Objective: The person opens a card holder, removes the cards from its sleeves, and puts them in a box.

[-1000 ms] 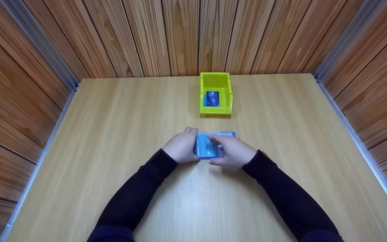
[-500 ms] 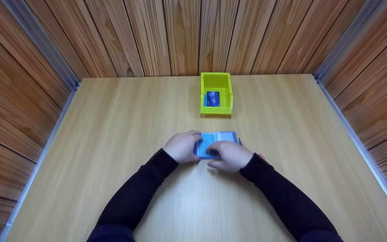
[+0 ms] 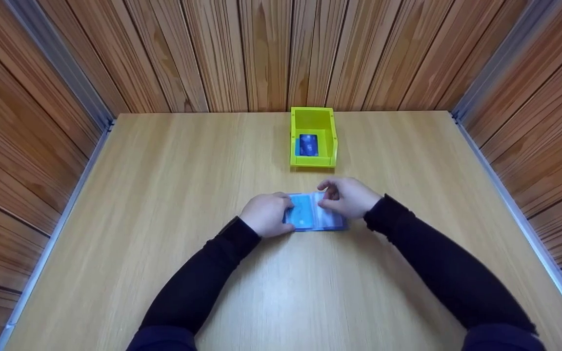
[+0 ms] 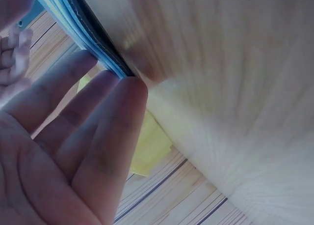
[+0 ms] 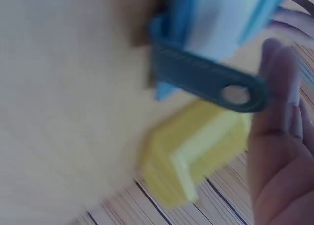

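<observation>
A blue card holder point(image 3: 337, 225) with clear sleeves lies spread open on the table in the head view. A light-blue card point(image 3: 302, 210) sits in its left side; the right side shows pale, cloudy plastic. My left hand point(image 3: 265, 214) grips the holder's left edge, and its fingertips meet the stacked sleeves in the left wrist view. Over the holder's upper right part is my right hand point(image 3: 351, 197), thumb and index fingertip apart, the other fingers curled loosely. The right wrist view shows the holder's dark strap point(image 5: 196, 75) with a round snap, overlapping the right thumb.
Behind the holder stands a yellow-green open bin point(image 3: 313, 162). Inside it lie a dark-blue card point(image 3: 309, 145) and a lighter blue piece partly under it. Wood-plank walls point(image 3: 261, 58) close off the back and both sides of the table point(image 3: 188, 161).
My right hand has moved from low over the holder's middle up and right to its upper right part, uncovering the light-blue card. My left hand stays at the left edge.
</observation>
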Motion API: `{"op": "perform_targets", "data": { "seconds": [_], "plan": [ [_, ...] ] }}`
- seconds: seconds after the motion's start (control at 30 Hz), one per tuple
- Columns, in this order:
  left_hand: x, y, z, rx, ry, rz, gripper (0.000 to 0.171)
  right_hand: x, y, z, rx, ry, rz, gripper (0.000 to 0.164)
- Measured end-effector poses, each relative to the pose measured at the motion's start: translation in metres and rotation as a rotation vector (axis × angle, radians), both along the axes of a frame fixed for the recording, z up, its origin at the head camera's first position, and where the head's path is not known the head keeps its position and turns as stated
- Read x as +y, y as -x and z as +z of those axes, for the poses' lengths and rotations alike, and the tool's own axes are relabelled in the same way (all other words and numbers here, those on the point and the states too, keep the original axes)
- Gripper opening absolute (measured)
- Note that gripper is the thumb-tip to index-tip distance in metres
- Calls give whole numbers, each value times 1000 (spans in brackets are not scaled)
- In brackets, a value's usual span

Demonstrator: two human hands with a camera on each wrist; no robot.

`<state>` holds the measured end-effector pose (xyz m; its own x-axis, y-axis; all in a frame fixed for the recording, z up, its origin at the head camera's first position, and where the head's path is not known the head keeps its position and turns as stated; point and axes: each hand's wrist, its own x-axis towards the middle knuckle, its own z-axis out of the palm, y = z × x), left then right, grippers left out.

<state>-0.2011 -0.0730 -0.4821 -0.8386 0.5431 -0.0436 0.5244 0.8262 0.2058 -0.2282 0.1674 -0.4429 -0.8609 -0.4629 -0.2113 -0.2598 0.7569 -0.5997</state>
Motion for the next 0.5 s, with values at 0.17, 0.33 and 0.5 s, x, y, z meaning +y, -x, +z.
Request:
{"op": "perform_targets", "data": {
  "seconds": [0.17, 0.33, 0.5],
  "plan": [
    [0, -1, 0, 1, 11, 3, 57, -3, 7, -1, -192, -87, -36, 38],
    [0, -2, 0, 17, -3, 8, 54, -15, 8, -9, -237, -150, -58, 32],
    [1, -1, -1, 46, 6, 2, 45, -30, 4, -20, -86, -201, -81, 25]
  ]
}}
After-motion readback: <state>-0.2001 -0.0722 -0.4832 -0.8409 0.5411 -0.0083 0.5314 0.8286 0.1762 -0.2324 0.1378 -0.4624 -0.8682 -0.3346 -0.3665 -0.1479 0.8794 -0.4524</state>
